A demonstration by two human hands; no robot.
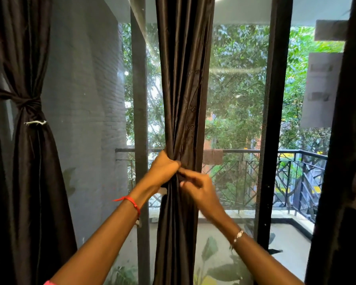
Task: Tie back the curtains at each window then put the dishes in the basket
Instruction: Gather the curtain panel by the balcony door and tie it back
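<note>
Dark curtain [181,89] — left hand [164,169] clenched, gripping

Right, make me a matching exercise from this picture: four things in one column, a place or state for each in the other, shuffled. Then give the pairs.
Things
1. left curtain
2. middle curtain
3. red thread
4. railing

Places and states
A. outside, beyond the glass
B. gripped by the left hand
C. already tied back
D. round the left wrist

Pairs: 1-C, 2-B, 3-D, 4-A
</note>
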